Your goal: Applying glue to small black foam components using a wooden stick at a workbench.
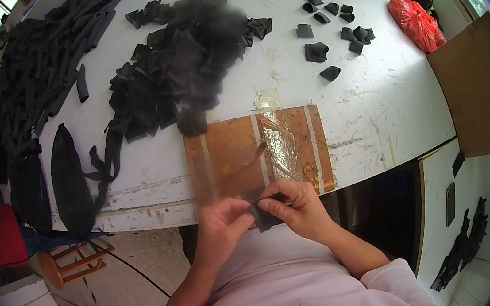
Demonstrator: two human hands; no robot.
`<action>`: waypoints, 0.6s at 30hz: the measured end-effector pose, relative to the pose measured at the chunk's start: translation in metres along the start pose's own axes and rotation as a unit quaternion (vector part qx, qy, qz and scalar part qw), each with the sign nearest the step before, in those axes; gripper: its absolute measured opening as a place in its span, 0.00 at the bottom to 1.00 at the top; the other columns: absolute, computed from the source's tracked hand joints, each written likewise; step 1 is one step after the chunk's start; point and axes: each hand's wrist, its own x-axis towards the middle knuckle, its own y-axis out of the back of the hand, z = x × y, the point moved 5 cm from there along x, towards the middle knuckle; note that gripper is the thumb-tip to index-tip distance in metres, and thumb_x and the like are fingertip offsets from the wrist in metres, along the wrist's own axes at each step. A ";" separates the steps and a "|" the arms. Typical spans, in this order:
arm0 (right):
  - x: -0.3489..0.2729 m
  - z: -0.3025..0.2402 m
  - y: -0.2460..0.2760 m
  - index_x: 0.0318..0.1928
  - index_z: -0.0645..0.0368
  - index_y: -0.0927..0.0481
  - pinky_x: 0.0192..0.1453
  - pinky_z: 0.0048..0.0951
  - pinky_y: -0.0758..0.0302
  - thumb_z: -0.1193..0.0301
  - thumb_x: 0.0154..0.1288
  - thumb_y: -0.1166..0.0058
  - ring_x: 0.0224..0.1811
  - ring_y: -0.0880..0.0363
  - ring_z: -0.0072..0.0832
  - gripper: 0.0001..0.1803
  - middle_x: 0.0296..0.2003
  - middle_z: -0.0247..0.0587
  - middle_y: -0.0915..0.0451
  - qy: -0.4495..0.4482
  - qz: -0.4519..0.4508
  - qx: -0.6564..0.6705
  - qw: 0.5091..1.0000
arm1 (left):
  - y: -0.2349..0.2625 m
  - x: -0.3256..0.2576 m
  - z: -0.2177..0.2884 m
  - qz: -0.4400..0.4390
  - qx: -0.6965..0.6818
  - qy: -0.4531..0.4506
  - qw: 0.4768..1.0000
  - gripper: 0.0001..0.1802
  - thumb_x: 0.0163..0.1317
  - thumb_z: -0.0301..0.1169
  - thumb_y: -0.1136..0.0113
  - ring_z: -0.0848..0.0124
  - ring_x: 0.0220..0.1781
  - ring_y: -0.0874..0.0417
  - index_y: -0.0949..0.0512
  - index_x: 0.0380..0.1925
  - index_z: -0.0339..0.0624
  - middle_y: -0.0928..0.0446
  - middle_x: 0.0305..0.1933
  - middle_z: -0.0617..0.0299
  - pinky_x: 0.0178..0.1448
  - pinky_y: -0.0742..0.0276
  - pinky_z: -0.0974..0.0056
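Observation:
Between my two hands is a small piece of black fabric (266, 219), held just off the front edge of the table, close to my body. My left hand (224, 222) pinches its left side with thumb and fingers. On the other side, my right hand (299, 209) grips the upper right part, its thumb pressed along the cloth. Just beyond the hands lies a brown board (228, 146) with pale strips across it and a shiny clear smear down its right part. A large heap of flat black fabric pieces (183, 62) spreads behind the board.
Long black strips (47, 61) pile at the far left, with dark elongated bundles (70, 182) nearer. Several small black fabric loops (317, 52) lie at the back right. A red plastic bag (417, 24) and a cardboard box (477, 85) stand at the right. A wooden stool (65, 266) is lower left.

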 end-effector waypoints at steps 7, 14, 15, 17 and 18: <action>-0.005 -0.025 -0.001 0.33 0.63 0.26 0.25 0.29 0.32 0.76 0.49 0.40 0.21 0.29 0.34 0.10 0.23 0.43 0.28 0.136 0.068 -0.083 0.985 | -0.008 -0.005 0.014 0.081 0.085 -0.116 0.986 0.04 0.55 0.23 0.42 0.83 0.27 0.27 0.25 0.29 0.34 0.25 0.23 0.67 0.30 0.30 0.76; -0.010 -0.027 -0.006 0.29 0.63 0.26 0.22 0.30 0.35 0.82 0.48 0.45 0.19 0.30 0.36 0.05 0.22 0.43 0.31 0.194 0.124 -0.156 0.961 | -0.026 -0.011 0.032 0.194 0.336 -0.333 0.859 0.06 0.50 0.20 0.42 0.80 0.20 0.26 0.25 0.30 0.36 0.26 0.20 0.61 0.24 0.30 0.75; -0.011 -0.025 -0.008 0.29 0.63 0.26 0.21 0.30 0.35 0.83 0.47 0.46 0.19 0.31 0.35 0.06 0.23 0.43 0.31 0.180 0.138 -0.171 0.959 | -0.027 -0.015 0.034 0.229 0.360 -0.370 0.825 0.07 0.50 0.19 0.42 0.80 0.20 0.26 0.25 0.31 0.36 0.27 0.19 0.60 0.24 0.30 0.74; -0.007 -0.018 -0.010 0.29 0.63 0.27 0.21 0.29 0.37 0.84 0.45 0.49 0.19 0.34 0.34 0.08 0.22 0.44 0.33 0.163 0.165 -0.182 0.956 | -0.021 -0.013 0.026 0.214 0.253 -0.296 0.896 0.07 0.50 0.20 0.42 0.82 0.20 0.27 0.25 0.31 0.36 0.27 0.20 0.64 0.22 0.31 0.75; -0.006 -0.013 -0.006 0.28 0.64 0.27 0.21 0.27 0.38 0.85 0.45 0.50 0.18 0.35 0.32 0.07 0.22 0.41 0.34 0.164 0.179 -0.180 0.953 | -0.021 -0.003 0.012 0.149 0.036 -0.201 0.968 0.06 0.52 0.20 0.43 0.85 0.20 0.29 0.26 0.31 0.38 0.28 0.21 0.68 0.20 0.35 0.77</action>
